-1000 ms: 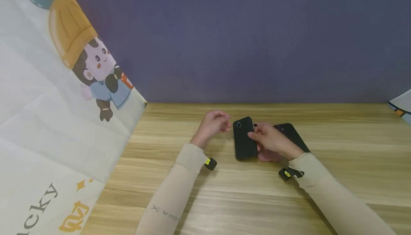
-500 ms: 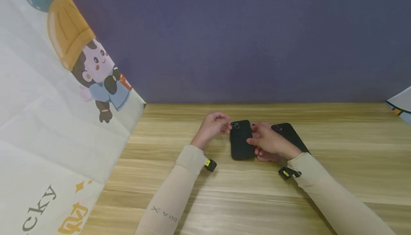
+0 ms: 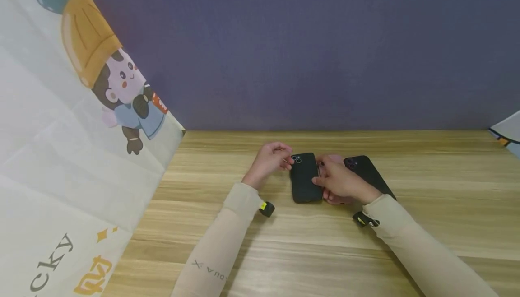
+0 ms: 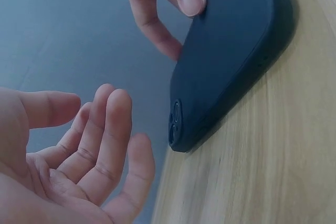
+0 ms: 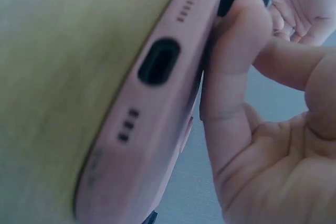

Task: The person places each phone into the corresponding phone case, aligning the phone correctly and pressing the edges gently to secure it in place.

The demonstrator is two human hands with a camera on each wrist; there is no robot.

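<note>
A black smartphone (image 3: pixel 306 178), back and camera lenses facing up, lies left of a pink smartphone (image 3: pixel 335 158) on the wooden table. My right hand (image 3: pixel 343 177) pinches the black phone's right edge; the left wrist view has its thumb (image 4: pixel 191 2) on top of the back. Under that hand the pink phone is partly covered, and its port end shows up close in the right wrist view. My left hand (image 3: pixel 271 159) holds nothing, its fingers loosely bent beside the black phone's camera corner. Whether they touch the phone I cannot tell.
Another black phone (image 3: pixel 367 173) lies slanted to the right, partly behind my right wrist. A dark purple-blue panel (image 3: pixel 325 53) stands along the table's back edge. On the left hangs a white sheet (image 3: pixel 81 166) with a cartoon figure. Bare wooden table (image 3: pixel 308 261) shows in front.
The black phone has shifted slightly left and toward me, straightening from its tilt, with my right hand still pinching its edge. My left hand has stayed almost in place.
</note>
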